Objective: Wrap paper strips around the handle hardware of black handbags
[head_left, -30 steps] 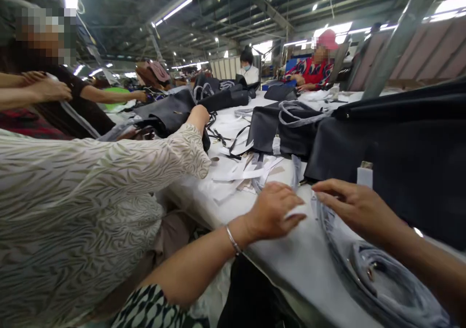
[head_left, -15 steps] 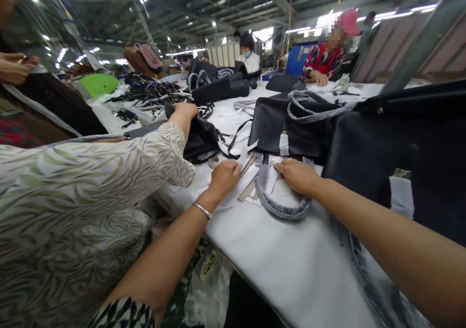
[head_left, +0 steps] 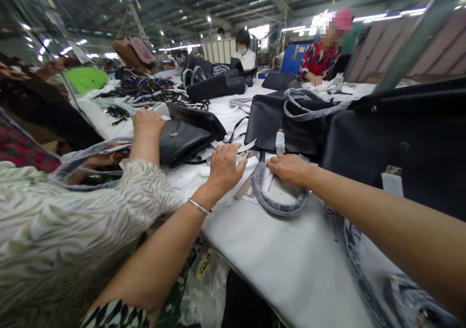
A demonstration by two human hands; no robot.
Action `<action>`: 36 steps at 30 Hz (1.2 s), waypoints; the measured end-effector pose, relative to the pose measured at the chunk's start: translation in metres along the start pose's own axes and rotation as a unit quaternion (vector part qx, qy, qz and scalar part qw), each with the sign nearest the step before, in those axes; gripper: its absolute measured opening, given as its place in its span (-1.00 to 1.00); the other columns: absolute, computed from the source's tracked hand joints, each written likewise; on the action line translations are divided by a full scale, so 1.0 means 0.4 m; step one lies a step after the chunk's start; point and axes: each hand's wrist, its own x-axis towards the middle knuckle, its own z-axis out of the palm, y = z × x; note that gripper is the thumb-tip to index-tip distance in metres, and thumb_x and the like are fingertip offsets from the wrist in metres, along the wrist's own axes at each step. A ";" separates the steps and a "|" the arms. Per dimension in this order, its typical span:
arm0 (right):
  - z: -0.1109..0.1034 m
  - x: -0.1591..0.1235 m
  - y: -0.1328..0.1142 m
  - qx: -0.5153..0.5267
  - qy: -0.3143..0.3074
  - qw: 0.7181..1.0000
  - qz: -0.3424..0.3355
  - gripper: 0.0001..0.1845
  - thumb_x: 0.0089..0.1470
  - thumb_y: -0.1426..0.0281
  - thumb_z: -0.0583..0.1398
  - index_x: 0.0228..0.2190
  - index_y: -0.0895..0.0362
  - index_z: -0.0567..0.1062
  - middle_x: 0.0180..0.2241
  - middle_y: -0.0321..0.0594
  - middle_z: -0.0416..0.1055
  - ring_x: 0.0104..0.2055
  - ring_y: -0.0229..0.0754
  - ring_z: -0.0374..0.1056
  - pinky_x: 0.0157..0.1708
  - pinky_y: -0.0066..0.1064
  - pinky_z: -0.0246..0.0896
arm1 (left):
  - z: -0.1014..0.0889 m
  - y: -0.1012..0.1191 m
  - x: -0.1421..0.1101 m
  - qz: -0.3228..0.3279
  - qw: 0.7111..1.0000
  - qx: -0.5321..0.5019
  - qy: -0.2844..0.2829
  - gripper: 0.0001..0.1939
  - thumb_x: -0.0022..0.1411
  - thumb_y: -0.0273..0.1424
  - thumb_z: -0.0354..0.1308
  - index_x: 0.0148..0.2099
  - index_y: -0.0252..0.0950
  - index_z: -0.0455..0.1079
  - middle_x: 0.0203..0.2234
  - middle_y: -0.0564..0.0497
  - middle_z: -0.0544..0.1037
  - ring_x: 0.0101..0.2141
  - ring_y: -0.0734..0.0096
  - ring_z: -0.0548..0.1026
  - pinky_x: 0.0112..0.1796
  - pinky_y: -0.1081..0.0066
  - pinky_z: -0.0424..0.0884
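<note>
My left hand (head_left: 225,165), a thin bracelet on its wrist, rests on the white table (head_left: 291,269) among loose paper strips (head_left: 251,184). Its fingers are curled around a white strip (head_left: 248,146) that sticks out to the right. My right hand (head_left: 290,168) lies flat on the papers, fingers stretched left, touching the top of a grey plastic-wrapped bag handle (head_left: 278,205) that curves in a loop on the table. The two hands are about a hand's width apart.
A co-worker in a striped sleeve (head_left: 73,211) at my left holds a small black handbag (head_left: 182,141). Large black bags (head_left: 393,138) stand at the right and behind the papers. Straps and hardware (head_left: 145,92) lie farther back, where other people sit.
My left hand has lifted slightly and closed on a white strip. My right hand barely moved. The co-worker's hand has pulled the small black handbag to the left, toward them.
</note>
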 end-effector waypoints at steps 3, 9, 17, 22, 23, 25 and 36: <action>0.001 0.006 0.012 0.014 -0.016 1.000 0.003 -0.71 0.20 0.57 -0.01 -0.16 0.27 0.48 -0.18 0.02 0.45 -0.14 -0.03 0.37 -0.25 -0.34 0.21 | 0.023 0.048 -0.007 0.074 0.994 -0.069 -0.032 -0.70 0.25 -0.33 0.14 0.02 -0.28 0.40 -0.11 -0.05 0.52 -0.05 0.20 0.39 0.04 0.22 0.27; 0.007 0.018 0.035 -0.003 -0.008 0.998 -0.062 -0.75 0.20 0.51 0.05 -0.26 0.26 0.53 -0.24 0.01 0.46 -0.15 -0.05 0.34 -0.22 -0.35 0.19 | 0.132 0.068 -0.035 0.110 0.980 -0.114 -0.117 -0.72 0.22 -0.39 0.16 -0.01 -0.28 0.44 -0.15 -0.07 0.54 -0.08 0.19 0.41 -0.02 0.22 0.34; -0.001 -0.021 0.074 0.045 0.033 0.998 0.018 -0.78 0.16 0.52 0.07 -0.30 0.25 0.53 -0.23 0.02 0.47 -0.13 -0.05 0.35 -0.17 -0.33 0.17 | 0.138 0.044 -0.037 0.074 0.972 -0.214 -0.061 -0.73 0.10 -0.52 0.19 -0.10 -0.30 0.46 -0.20 -0.06 0.56 -0.13 0.24 0.45 -0.02 0.23 0.36; -0.076 -0.052 0.094 0.139 0.146 0.950 0.237 -0.74 0.21 0.38 0.05 -0.30 0.22 0.51 -0.20 0.02 0.48 -0.15 -0.06 0.37 -0.22 -0.35 0.18 | 0.149 0.025 -0.032 -0.008 0.945 -0.327 0.002 -0.84 0.18 -0.37 0.16 -0.19 -0.30 0.48 -0.29 -0.04 0.57 -0.24 0.33 0.49 -0.16 0.34 0.40; -0.092 -0.058 0.088 0.156 0.162 0.935 0.273 -0.72 0.22 0.34 0.03 -0.31 0.21 0.50 -0.24 0.00 0.49 -0.21 -0.08 0.38 -0.28 -0.36 0.19 | 0.150 0.021 -0.030 -0.018 0.939 -0.342 0.021 -0.84 0.20 -0.34 0.15 -0.23 -0.30 0.48 -0.33 -0.02 0.56 -0.27 0.35 0.48 -0.20 0.37 0.39; -0.119 -0.079 0.063 0.195 0.181 0.911 0.314 -0.68 0.22 0.29 0.01 -0.38 0.19 0.46 -0.39 -0.12 0.48 -0.35 -0.16 0.38 -0.39 -0.41 0.18 | 0.144 0.022 -0.023 -0.036 0.924 -0.376 0.054 -0.81 0.21 -0.29 0.15 -0.31 -0.31 0.48 -0.41 0.00 0.54 -0.34 0.40 0.45 -0.27 0.41 0.35; -0.178 -0.425 -0.201 0.776 0.089 0.580 0.229 -0.48 -0.20 -0.01 0.35 -0.52 0.19 0.35 -0.65 -0.40 0.20 -0.62 -0.40 0.08 -0.61 -0.53 -0.03 | -0.089 0.269 -0.044 -0.052 0.675 -0.704 -0.214 -0.50 0.06 -0.01 0.29 -0.28 -0.42 0.47 -0.61 0.08 0.41 -0.71 0.69 0.23 -0.68 0.59 0.02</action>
